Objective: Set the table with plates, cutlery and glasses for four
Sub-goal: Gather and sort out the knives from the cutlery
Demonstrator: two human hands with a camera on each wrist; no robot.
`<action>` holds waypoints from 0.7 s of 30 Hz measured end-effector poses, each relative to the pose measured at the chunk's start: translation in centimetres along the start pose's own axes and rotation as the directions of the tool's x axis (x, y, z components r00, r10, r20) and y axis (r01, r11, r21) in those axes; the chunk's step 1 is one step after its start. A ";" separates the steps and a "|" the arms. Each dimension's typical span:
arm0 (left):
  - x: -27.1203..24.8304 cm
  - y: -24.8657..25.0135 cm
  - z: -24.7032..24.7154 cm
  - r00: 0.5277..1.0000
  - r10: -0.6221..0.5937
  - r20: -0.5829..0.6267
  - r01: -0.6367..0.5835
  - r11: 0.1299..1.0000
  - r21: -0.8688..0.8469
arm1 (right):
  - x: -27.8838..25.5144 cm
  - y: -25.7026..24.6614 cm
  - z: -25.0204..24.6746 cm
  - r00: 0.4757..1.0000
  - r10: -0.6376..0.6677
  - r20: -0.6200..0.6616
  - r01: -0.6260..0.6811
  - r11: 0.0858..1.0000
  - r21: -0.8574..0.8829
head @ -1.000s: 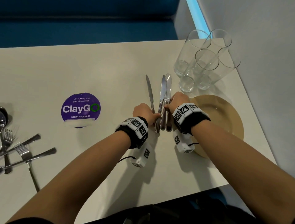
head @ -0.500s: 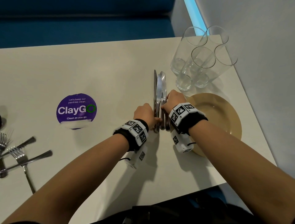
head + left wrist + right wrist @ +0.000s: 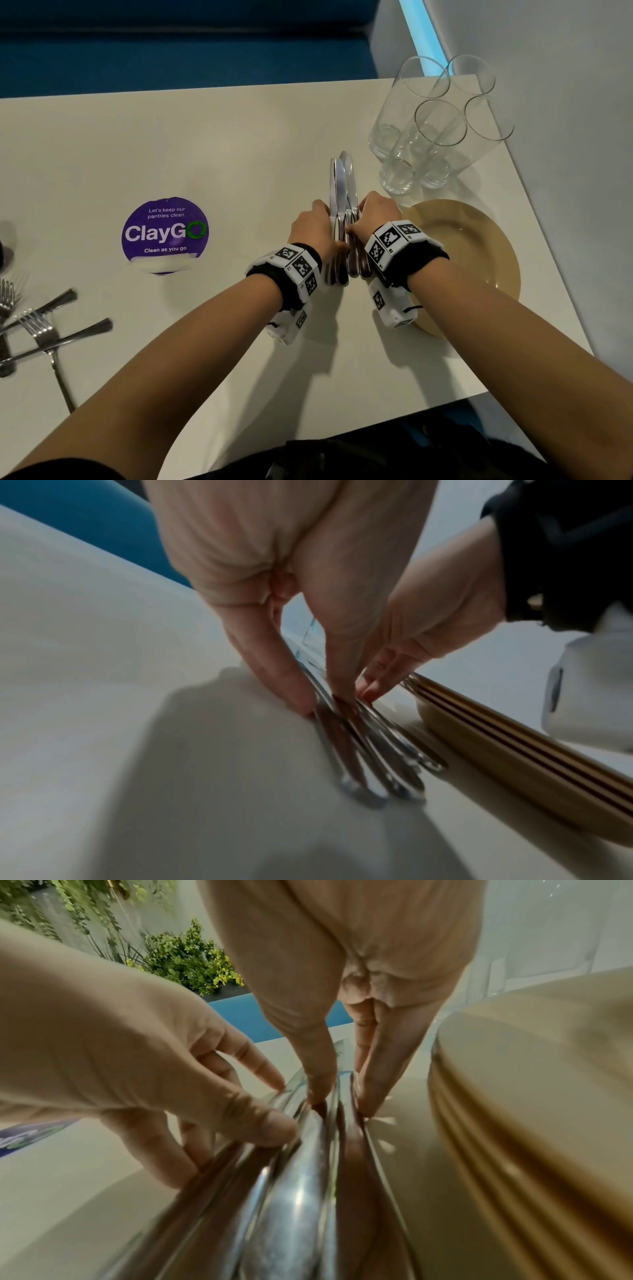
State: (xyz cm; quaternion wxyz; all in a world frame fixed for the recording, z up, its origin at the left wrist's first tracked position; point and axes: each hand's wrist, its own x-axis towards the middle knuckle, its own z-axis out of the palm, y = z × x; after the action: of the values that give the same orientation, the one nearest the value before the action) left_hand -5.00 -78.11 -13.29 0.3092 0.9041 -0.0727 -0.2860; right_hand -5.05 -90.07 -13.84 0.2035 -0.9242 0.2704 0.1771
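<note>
Several steel knives (image 3: pixel 343 192) lie bunched together on the white table (image 3: pixel 222 144), blades pointing away from me. My left hand (image 3: pixel 322 228) pinches the bundle from its left side, thumb and fingers on the handles (image 3: pixel 369 750). My right hand (image 3: pixel 368 216) pinches it from the right, thumb on top and fingers along the outer knife (image 3: pixel 291 1191). A stack of gold plates (image 3: pixel 479 253) sits just right of my right wrist. Several empty tall glasses (image 3: pixel 428 137) stand behind the plates.
Several forks (image 3: pixel 41 329) lie loose at the table's left edge. A purple round sticker (image 3: pixel 165 233) is on the tabletop left of my hands. A white wall (image 3: pixel 565 171) runs close along the right table edge. A blue bench (image 3: pixel 171 51) is beyond the far edge.
The knives lay slightly fanned apart a second ago; both hands have pushed them together into one tight bundle.
</note>
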 end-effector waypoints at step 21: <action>1.1 0.5 0.9 0.997 -0.069 -0.042 0.060 0.979 -0.193 | 0.0 -0.2 -0.9 0.997 -0.068 -0.025 0.064 0.991 -0.119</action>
State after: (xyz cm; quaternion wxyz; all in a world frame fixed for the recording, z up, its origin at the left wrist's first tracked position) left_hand -4.62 -79.34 -14.09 0.3870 0.8787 -0.0079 -0.2795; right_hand -4.77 -90.36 -13.05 0.1501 -0.9456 0.2316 0.1724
